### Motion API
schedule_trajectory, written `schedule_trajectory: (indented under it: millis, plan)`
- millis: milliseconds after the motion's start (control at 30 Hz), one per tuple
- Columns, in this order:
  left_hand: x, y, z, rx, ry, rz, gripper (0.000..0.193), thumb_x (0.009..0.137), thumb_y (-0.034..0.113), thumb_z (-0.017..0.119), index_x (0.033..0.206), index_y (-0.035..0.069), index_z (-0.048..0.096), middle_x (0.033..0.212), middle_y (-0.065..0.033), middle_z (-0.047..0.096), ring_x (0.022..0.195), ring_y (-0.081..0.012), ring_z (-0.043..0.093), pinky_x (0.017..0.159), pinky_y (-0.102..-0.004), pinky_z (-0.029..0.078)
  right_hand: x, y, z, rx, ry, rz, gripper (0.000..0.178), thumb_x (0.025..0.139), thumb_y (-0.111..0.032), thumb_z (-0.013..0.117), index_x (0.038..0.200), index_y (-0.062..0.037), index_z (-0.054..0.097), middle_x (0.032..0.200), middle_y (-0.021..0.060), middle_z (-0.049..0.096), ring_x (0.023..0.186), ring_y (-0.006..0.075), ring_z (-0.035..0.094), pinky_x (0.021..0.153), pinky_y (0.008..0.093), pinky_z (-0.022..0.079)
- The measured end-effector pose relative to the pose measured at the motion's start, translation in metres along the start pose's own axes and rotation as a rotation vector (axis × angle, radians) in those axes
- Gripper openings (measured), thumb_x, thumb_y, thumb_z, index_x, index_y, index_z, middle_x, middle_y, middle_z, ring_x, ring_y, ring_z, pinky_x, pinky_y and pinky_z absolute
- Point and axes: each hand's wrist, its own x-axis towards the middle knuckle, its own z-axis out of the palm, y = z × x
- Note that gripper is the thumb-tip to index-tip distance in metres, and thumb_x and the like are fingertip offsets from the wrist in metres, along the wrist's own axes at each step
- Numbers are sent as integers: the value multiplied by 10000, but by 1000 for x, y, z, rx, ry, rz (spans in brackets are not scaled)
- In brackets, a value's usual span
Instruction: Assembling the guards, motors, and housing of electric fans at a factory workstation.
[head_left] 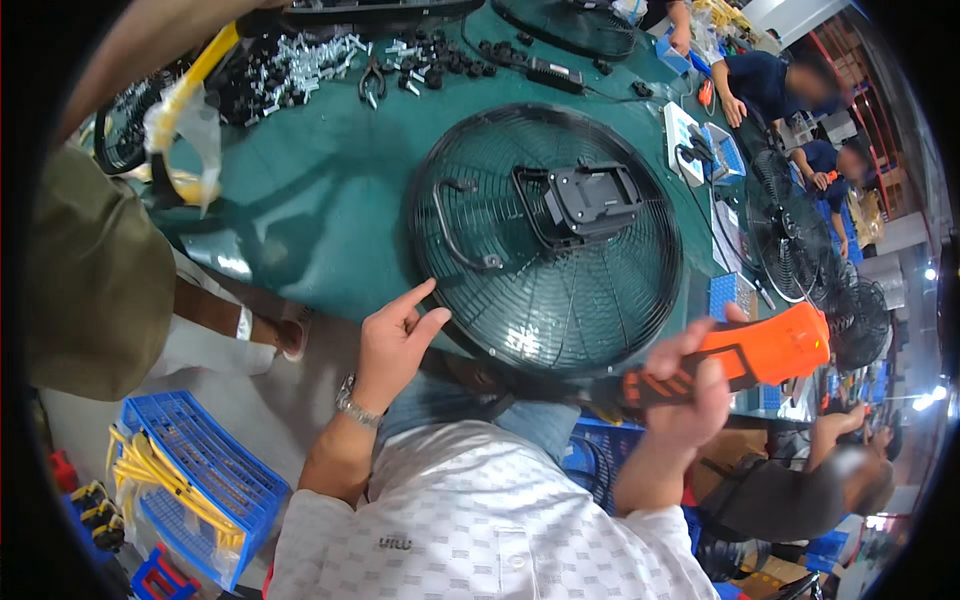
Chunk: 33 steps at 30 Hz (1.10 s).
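Observation:
A round black fan (620, 295) with a wire grille lies flat on the green table in front of me. A black motor housing (592, 197) sits at its middle, and a curved black handle (448, 228) rests on the left part of the grille. My left hand (392, 345), a metal watch on its wrist, is at the fan's near left rim. Its index finger and thumb are apart and it holds nothing; whether the fingertip touches the rim I cannot tell. My right hand (690, 390) grips an orange and black cordless power screwdriver (775, 345) by the near right rim.
Loose screws (310, 70) and black parts lie at the far left beside pliers (371, 82). A white power strip (684, 145) stands right of the fan. A person in olive clothing (95, 280) stands at the left, above a blue crate (205, 470). Other people work along the right.

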Motion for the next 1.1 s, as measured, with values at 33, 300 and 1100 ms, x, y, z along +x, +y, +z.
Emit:
schedule_trajectory:
  millis: [33,300,1100]
  plan:
    - [7,1,-6,-116,27,1,357,910,207,711,1190,-12,669,674,36,487,588,-51,394,536,-249,380,0,-12,-13,-103,169,-10,554,897,-128,664,1363,-45,376,1001,125,600,689,193,621,647,327,547]
    - [151,1,-50,-45,8,-43,400,983,373,600,877,-7,667,683,64,510,629,-27,388,546,-240,345,-42,5,-89,-324,537,332,551,893,-121,651,1361,14,395,1243,203,593,659,171,628,608,312,531]
    - [103,3,-36,324,31,-12,568,919,407,670,596,-25,490,567,49,382,575,-86,294,490,-335,250,70,46,-157,-144,340,540,450,782,-223,819,1104,-60,549,812,60,606,619,181,641,567,330,562]
